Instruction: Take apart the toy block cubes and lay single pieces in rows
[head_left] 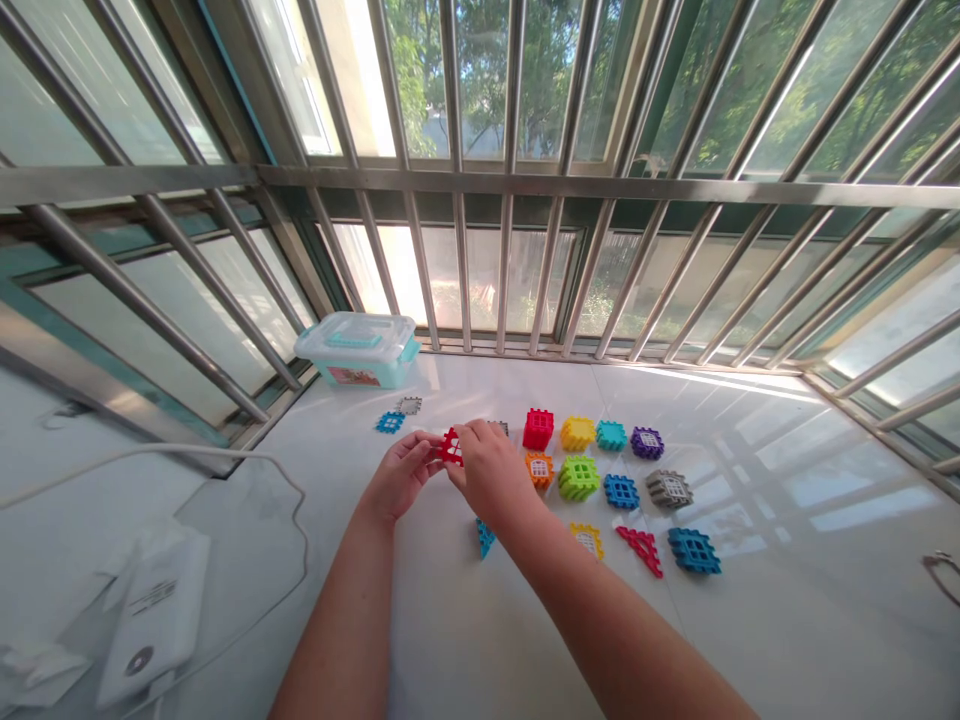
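My left hand (403, 472) and my right hand (487, 465) meet over the white sill, and both pinch a flat red toothed building tile (451, 447) between their fingertips. To the right stand assembled block cubes: red (538, 428), yellow (577, 433), teal (611, 434), purple (646, 442), orange (538, 468), green (578, 478), blue (621, 491) and grey (668, 489). Near my right forearm lie a blue triangle tile (484, 537), a yellow tile (586, 539), a red triangle tile (642, 548) and a blue cube (694, 551).
A pale teal lidded plastic box (360, 349) stands at the back left by the metal window bars (457, 260). A blue tile (390, 422) and a grey tile (409, 405) lie before it. A white device (156, 612) with a cable (247, 458) lies at the left.
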